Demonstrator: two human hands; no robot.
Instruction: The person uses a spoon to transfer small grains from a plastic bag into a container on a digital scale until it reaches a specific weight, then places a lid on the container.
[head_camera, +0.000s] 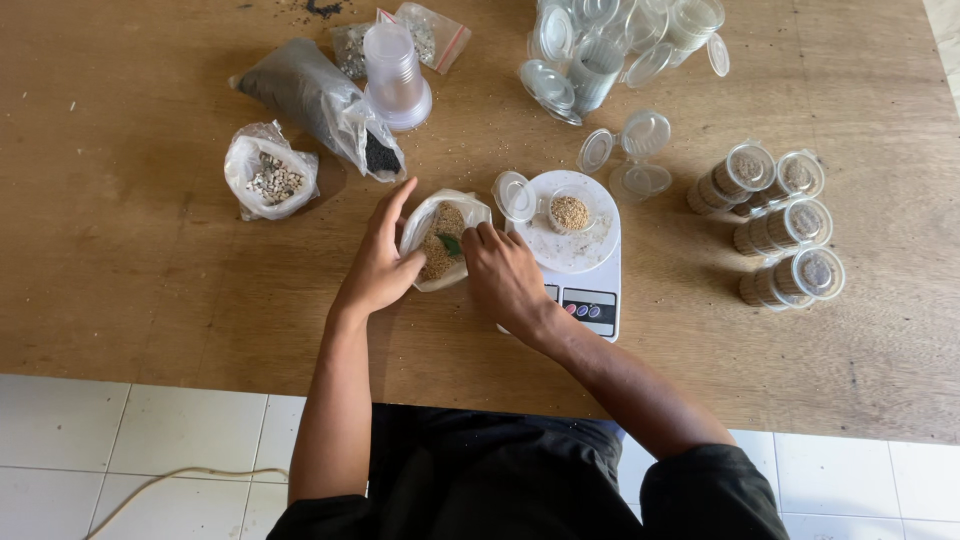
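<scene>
My left hand (380, 262) holds the edge of a clear plastic bag of tan seeds (437, 250), keeping its mouth spread on the wooden table. My right hand (503, 272) reaches into the same bag, pinching a small green scoop (450, 243) over the seeds. Just right of the bag stands a white kitchen scale (580, 285). On its round plate sits a small clear cup (569, 211) holding tan seeds, its hinged lid (514, 194) open to the left.
A bag of dark grains (320, 100), a bag of pale chips (268, 178) and a stack of clear cups (394, 70) lie at the back left. Empty lidded cups (600, 50) pile at the back. Several filled cup stacks (785, 225) lie at the right.
</scene>
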